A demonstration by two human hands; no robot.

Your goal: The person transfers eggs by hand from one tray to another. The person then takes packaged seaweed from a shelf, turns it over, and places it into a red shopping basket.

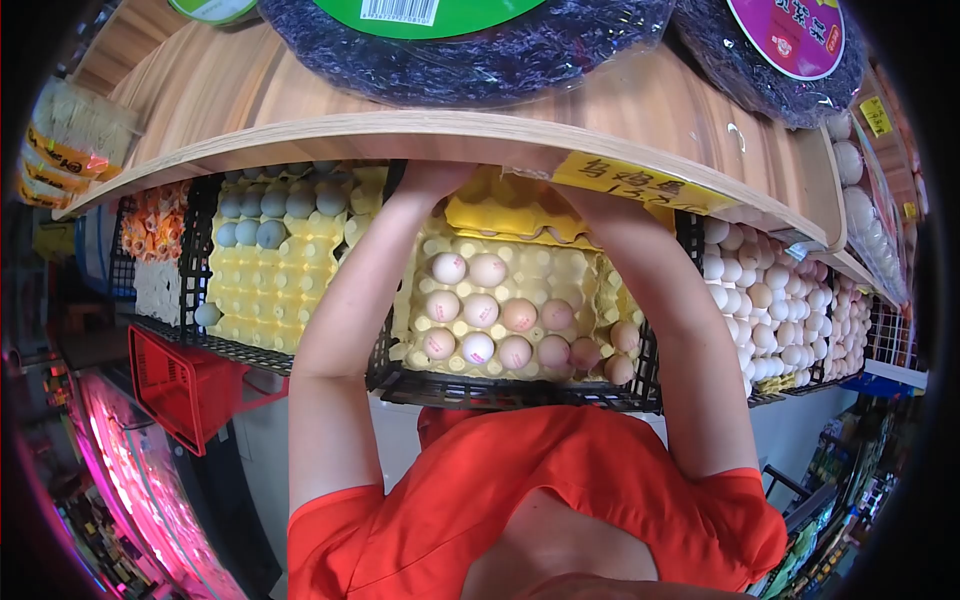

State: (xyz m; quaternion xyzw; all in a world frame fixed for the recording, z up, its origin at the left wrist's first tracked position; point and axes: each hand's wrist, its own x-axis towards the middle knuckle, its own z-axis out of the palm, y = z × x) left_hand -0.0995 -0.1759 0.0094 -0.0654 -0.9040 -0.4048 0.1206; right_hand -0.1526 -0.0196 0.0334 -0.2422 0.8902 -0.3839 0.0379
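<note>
Both my arms reach forward beneath a wooden shelf. My left hand (436, 178) is mostly hidden under the shelf edge, at the left end of a bright yellow egg tray (500, 213). At the other end of that tray is my right hand (592, 204), behind the shelf edge and a yellow price sign (640, 183). The fingers of both hands are out of sight, so their grip cannot be seen. Nearer to me, between my forearms, lies a pale yellow egg tray (545, 270) with several stamped eggs (481, 310) in its front rows.
The shelf (420, 128) overhangs the crates and bears round packs of dark dried food (480, 75). Left is a tray of bluish eggs (273, 204); right, a crate of pale eggs (775, 300). A black crate rim (500, 390) runs before me. A red basket (180, 385) stands lower left.
</note>
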